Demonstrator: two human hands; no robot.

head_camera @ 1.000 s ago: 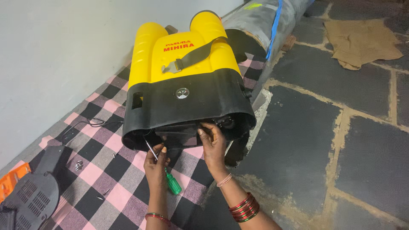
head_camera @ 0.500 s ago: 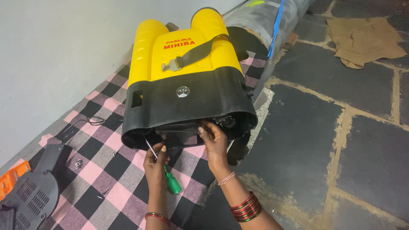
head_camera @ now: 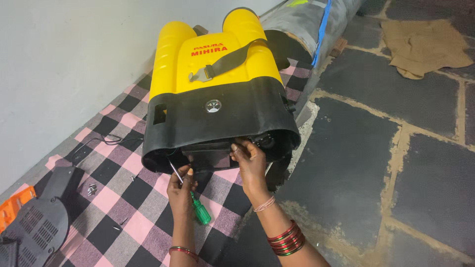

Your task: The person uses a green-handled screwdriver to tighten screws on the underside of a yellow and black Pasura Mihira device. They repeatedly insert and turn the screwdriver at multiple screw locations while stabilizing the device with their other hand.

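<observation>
The yellow sprayer [head_camera: 217,64] lies on the checked cloth [head_camera: 123,198], black base [head_camera: 222,118] facing the person. The left hand [head_camera: 180,190] grips a green screwdriver [head_camera: 195,205], tip under the base. The right hand [head_camera: 250,160] pinches a part inside — likely steadying it.

one yellow-black sprayer tank [head_camera: 217,94], one green-handled screwdriver [head_camera: 190,195] just below it, two hands, one grey vented cover [head_camera: 34,230] far left of tank, one brown cloth [head_camera: 423,44] off right
</observation>
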